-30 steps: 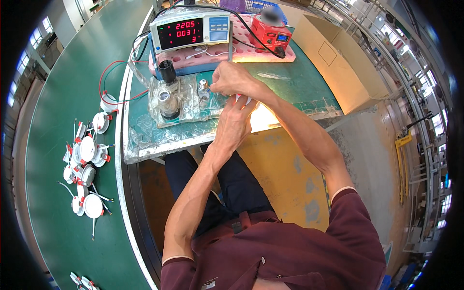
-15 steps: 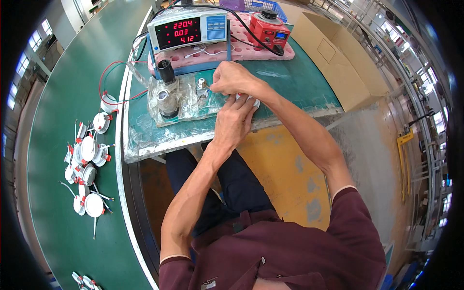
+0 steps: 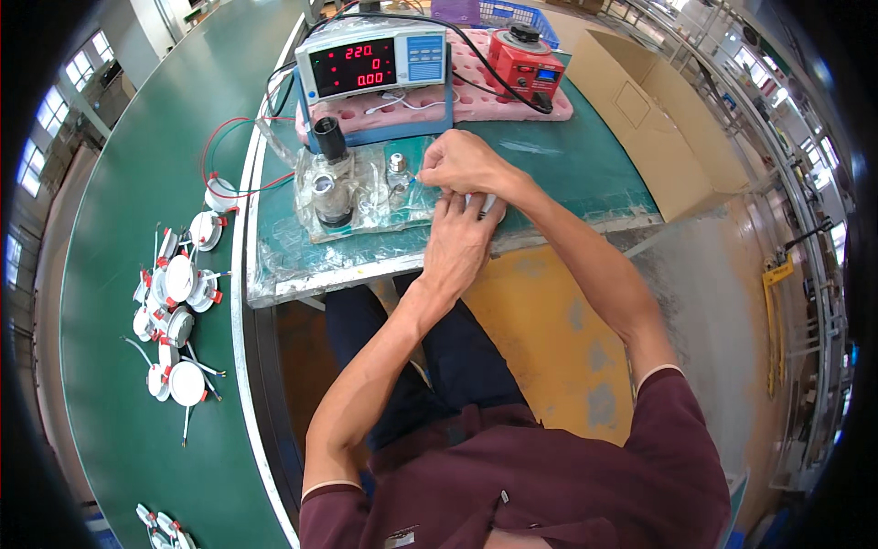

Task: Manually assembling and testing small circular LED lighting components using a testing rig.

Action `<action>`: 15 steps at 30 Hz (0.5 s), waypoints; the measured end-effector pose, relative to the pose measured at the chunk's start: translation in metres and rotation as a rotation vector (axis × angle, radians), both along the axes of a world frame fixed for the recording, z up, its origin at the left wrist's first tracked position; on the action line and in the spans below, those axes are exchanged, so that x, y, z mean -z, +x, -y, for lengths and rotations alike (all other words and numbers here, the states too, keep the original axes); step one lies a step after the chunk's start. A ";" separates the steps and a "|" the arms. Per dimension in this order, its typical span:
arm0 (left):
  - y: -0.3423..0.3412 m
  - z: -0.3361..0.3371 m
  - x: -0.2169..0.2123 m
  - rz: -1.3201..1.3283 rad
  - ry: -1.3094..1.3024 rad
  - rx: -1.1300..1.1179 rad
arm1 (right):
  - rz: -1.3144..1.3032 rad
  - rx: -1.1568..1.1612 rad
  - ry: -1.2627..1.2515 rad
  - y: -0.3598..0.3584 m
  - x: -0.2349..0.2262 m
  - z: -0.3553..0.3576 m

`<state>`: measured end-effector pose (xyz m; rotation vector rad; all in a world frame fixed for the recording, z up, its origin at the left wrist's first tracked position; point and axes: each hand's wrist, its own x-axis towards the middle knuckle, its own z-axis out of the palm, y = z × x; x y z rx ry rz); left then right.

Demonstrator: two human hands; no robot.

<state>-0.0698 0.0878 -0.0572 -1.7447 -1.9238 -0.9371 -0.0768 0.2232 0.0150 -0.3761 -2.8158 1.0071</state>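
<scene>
Both my hands meet over the green table (image 3: pixel 567 160). My left hand (image 3: pixel 462 238) lies palm down over a small white round lamp (image 3: pixel 487 203), which shows only at its edge under the fingers. Just above it, my right hand (image 3: pixel 462 163) is curled, its fingertips pinched on something thin beside the metal knob (image 3: pixel 397 167) of a clear plastic test fixture (image 3: pixel 352 188). What the fingers pinch is too small to make out. A black socket (image 3: pixel 329 137) stands upright on the fixture.
A blue-and-white meter with a red display (image 3: pixel 375 64) sits on pink foam (image 3: pixel 476 96) at the back, beside a red transformer box (image 3: pixel 524 57). Several white round lamps with wires (image 3: pixel 178 293) lie on the green belt at left. A cardboard box (image 3: pixel 654 110) stands at right.
The bright glow beside my hands a second ago is gone. The meter's lower readings have dropped. Both hands have stayed in nearly the same place.
</scene>
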 end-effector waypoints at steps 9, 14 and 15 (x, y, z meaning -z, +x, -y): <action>-0.006 -0.009 0.002 0.021 0.112 -0.010 | -0.093 -0.041 0.104 -0.007 0.009 0.002; -0.006 -0.010 -0.001 0.055 0.208 -0.021 | -0.060 -0.025 0.123 -0.012 0.005 0.003; -0.006 -0.008 -0.001 0.078 0.206 -0.041 | -0.062 -0.031 0.140 -0.012 0.004 0.004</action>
